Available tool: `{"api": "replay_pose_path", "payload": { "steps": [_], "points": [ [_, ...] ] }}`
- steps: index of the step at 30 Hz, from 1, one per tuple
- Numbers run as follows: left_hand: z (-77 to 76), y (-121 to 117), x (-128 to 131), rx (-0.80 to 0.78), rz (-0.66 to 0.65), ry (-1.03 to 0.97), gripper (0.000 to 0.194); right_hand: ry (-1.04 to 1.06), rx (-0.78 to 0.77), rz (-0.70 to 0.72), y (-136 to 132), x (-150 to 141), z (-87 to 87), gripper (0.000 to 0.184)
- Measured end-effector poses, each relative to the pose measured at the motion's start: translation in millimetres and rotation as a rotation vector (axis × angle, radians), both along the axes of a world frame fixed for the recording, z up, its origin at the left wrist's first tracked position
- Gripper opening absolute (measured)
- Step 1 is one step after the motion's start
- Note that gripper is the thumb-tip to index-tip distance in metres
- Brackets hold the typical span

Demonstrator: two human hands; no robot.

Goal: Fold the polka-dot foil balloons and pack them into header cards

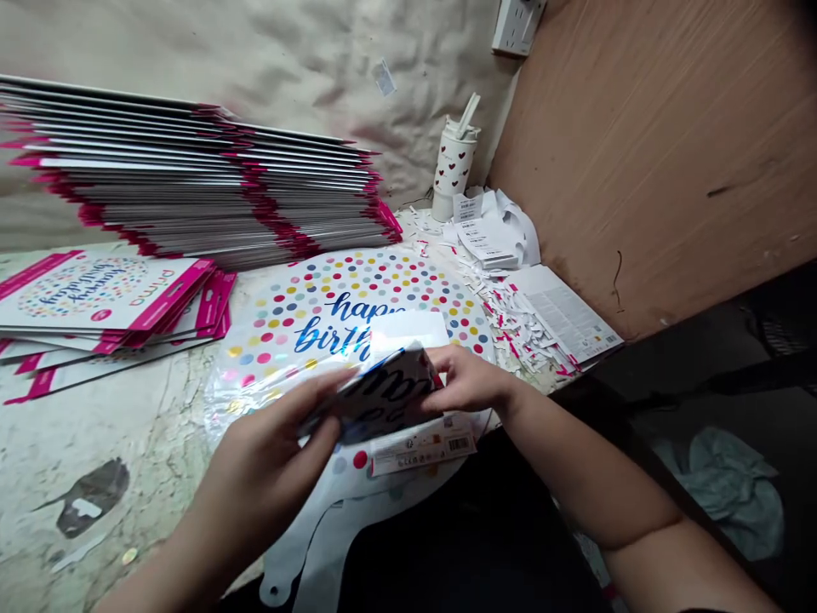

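Note:
Between both hands is a folded foil balloon [389, 400], a shiny bundle with dark lettering. My left hand [274, 451] grips its left side, thumb in front and fingers behind. My right hand [469, 380] pinches its right edge. Beneath them, flat foil balloons [274, 336] with coloured dots and blue "happy birthday" lettering lie in a pile, their pale tails [328, 545] pointing towards me. On the pile rests a white card package [425, 451] with a barcode, partly covered by the folded balloon and my hands.
A tall stack of pink-edged card packages [191, 191] stands at the back left, with a smaller pile [95, 298] before it. Back right are a heart-patterned tumbler [454, 166], label strips [488, 243], paper scraps [511, 328] and a printed card [568, 311] beside a wooden panel [664, 153].

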State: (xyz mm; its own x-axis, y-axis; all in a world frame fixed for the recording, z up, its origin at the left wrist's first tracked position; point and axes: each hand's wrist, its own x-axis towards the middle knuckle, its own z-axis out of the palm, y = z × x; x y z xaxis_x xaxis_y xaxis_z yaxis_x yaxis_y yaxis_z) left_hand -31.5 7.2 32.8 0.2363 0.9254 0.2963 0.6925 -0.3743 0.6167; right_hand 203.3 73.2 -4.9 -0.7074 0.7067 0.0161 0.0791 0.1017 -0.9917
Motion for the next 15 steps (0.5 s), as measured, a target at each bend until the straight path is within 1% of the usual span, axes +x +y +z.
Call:
{"api": "replay_pose_path", "payload": {
  "steps": [1, 2, 3, 4, 5, 6, 7, 8, 9, 10, 11, 13, 15],
  "points": [
    [-5.2, 1.4, 8.5, 0.106, 0.063, 0.024, 0.04, -0.052, -0.018, -0.09, 6.0, 6.1, -5.9, 0.024],
    [-12.2, 1.4, 18.6, 0.225, 0.089, 0.055, 0.043, -0.099, -0.051, -0.223, 13.1, 13.4, -12.0, 0.021],
    [-20.7, 0.3, 30.1, 0.314, 0.058, 0.101, 0.044, -0.136, -0.094, -0.375, 21.1, 21.5, -18.0, 0.022],
    [-29.9, -1.4, 41.7, 0.346, -0.023, 0.161, 0.043, -0.164, -0.138, -0.525, 29.6, 30.1, -23.6, 0.024],
    [-39.4, -3.2, 52.1, 0.311, -0.14, 0.237, 0.042, -0.185, -0.173, -0.643, 37.8, 38.8, -28.4, 0.025],
    [-48.4, -4.4, 59.5, 0.223, -0.266, 0.324, 0.042, -0.198, -0.191, -0.722, 45.1, 47.1, -32.4, 0.026],
    [-56.1, -4.8, 62.5, 0.119, -0.394, 0.411, 0.045, -0.198, -0.195, -0.757, 50.9, 54.7, -35.2, 0.026],
    [-62.2, -3.9, 60.3, 0.03, -0.501, 0.481, 0.049, -0.185, -0.197, -0.766, 54.9, 61.2, -37.0, 0.027],
    [-66.2, -1.9, 52.7, -0.035, -0.581, 0.526, 0.051, -0.168, -0.203, -0.77, 57.1, 66.5, -38.0, 0.028],
    [-68.0, 1.0, 40.4, -0.067, -0.634, 0.544, 0.051, -0.143, -0.213, -0.769, 57.4, 70.2, -38.4, 0.029],
    [-67.7, 4.5, 24.8, -0.078, -0.659, 0.542, 0.048, -0.116, -0.229, -0.76, 56.5, 72.4, -38.6, 0.031],
    [-62.4, 12.4, -8.8, -0.063, -0.607, 0.517, 0.043, -0.088, -0.271, -0.725, 52.1, 72.0, -39.8, 0.033],
    [-54.7, 20.0, -32.7, -0.031, -0.547, 0.494, 0.039, -0.127, -0.275, -0.69, 47.0, 66.3, -42.8, 0.033]
  ]
}}
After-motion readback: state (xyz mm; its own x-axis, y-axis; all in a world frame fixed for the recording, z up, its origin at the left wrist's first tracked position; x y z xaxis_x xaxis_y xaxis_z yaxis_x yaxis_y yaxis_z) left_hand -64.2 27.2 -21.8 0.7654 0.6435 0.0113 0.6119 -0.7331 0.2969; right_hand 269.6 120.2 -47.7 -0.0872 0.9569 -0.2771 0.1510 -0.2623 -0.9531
